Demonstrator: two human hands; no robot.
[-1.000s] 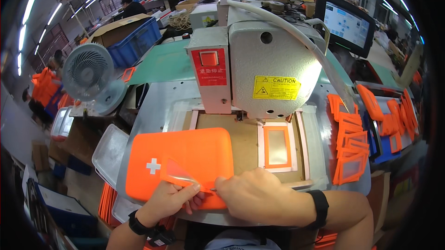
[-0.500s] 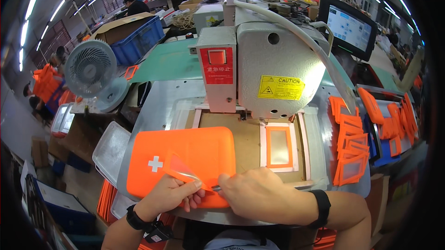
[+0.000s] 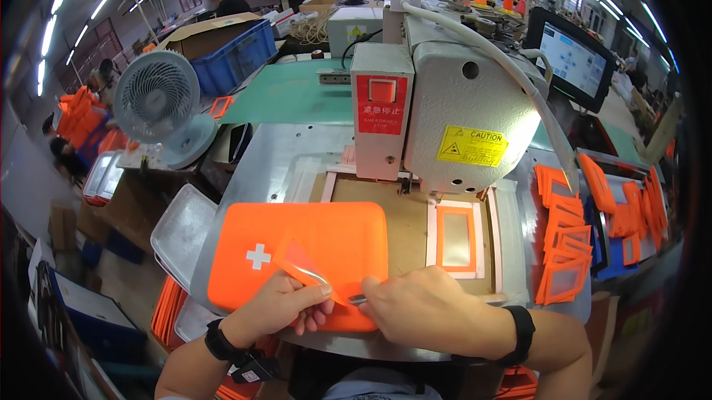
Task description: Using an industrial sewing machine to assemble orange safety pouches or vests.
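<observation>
Orange: one pouch (image 3: 297, 252), perhaps one frame (image 3: 300, 265), two hands (image 3: 278, 307) (image 3: 415, 303).

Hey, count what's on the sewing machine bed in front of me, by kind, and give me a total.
Orange pouch panel with white cross: 1
Small clear-windowed orange frame piece held by both hands: 1
Orange frame in the machine's template: 1
Total: 3

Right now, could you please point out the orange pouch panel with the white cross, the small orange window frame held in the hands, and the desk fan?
orange pouch panel (image 3: 348, 233), head view, bare upper middle of its face.
small orange window frame (image 3: 297, 260), head view, its clear centre.
desk fan (image 3: 156, 98), head view, centre of the round grille.
</observation>
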